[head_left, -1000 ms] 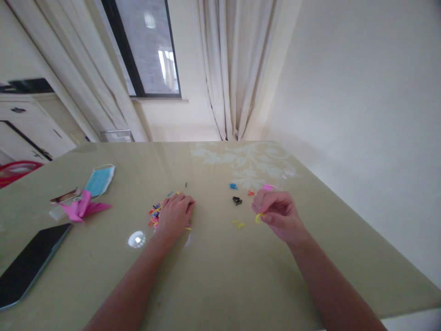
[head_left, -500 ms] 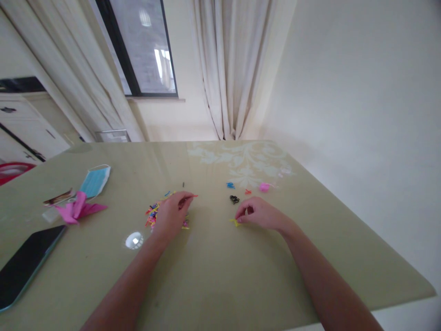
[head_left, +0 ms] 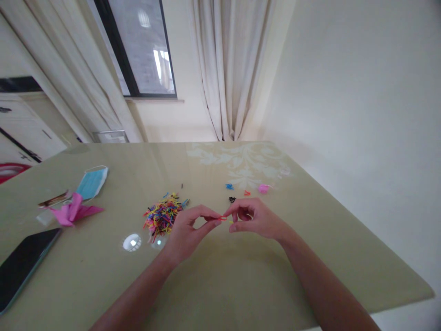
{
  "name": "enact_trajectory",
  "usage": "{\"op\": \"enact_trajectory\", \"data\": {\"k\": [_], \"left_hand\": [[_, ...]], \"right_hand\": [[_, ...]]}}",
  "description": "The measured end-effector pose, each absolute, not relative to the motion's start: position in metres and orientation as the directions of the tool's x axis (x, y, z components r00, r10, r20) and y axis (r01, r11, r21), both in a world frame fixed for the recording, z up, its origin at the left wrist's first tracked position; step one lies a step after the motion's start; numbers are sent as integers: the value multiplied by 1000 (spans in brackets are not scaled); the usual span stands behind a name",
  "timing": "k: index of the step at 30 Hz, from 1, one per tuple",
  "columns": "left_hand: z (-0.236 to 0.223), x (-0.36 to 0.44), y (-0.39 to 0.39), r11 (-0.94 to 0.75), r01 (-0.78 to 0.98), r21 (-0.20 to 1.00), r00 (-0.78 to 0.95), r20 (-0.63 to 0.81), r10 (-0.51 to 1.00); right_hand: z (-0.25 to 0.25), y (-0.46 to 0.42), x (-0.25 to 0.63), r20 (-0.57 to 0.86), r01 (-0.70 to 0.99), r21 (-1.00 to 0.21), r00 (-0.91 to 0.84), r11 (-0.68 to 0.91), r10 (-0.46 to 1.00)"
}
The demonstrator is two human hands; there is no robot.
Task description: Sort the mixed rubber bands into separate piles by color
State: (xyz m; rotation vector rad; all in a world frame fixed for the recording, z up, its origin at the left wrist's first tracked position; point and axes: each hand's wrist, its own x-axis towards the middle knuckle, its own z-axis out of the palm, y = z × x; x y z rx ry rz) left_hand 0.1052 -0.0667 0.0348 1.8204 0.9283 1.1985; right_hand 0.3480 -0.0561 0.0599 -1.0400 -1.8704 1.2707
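My left hand [head_left: 188, 230] pinches a small red rubber band [head_left: 223, 218] between thumb and index finger above the table. My right hand [head_left: 257, 218] is just right of it, thumb and index finger apart, the index fingertip at the band's end. Left of my left hand lies a heap of mixed coloured rubber bands [head_left: 161, 215]. Beyond my right hand are small sorted groups: blue bands [head_left: 229, 186], red bands [head_left: 247, 193], pink bands [head_left: 263, 189] and black bands [head_left: 232, 199]. A bit of yellow band [head_left: 231, 222] shows beside my right thumb, mostly hidden.
On the left of the table [head_left: 213, 294] lie a phone [head_left: 25, 266], a pink folded paper shape [head_left: 74, 210] and a blue face mask [head_left: 92, 183]. A single dark band [head_left: 182, 185] rests beyond the heap. The wall [head_left: 361, 115] runs along the right side.
My left hand has moved right from over the heap, carrying the red rubber band. My right hand has let go of the yellow bands and spread its thumb and index finger beside the red one.
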Motion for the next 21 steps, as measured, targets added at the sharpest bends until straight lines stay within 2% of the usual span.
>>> {"op": "enact_trajectory", "data": {"k": [3,12,16,19,21], "left_hand": [[34,107,-67,-462,195,865,314,391,865],[36,110,-71,-486,237,841,321,405,856],[36,106,-68,-497,279,821,314,411,856],[32,93,-57,-508,481,715,295,413,861],[26,82,-47,-468,701,538,275,402,873]], "right_hand": [[61,-62,341,120,213,-948,-450,237,885],[62,-64,339,184,268,-911,-419,314,889],[64,-64,343,232,171,-931,-406,322,884],[69,-65,351,311,-12,-941,-418,337,853],[71,-65,356,378,-119,-924,-422,363,824]]}}
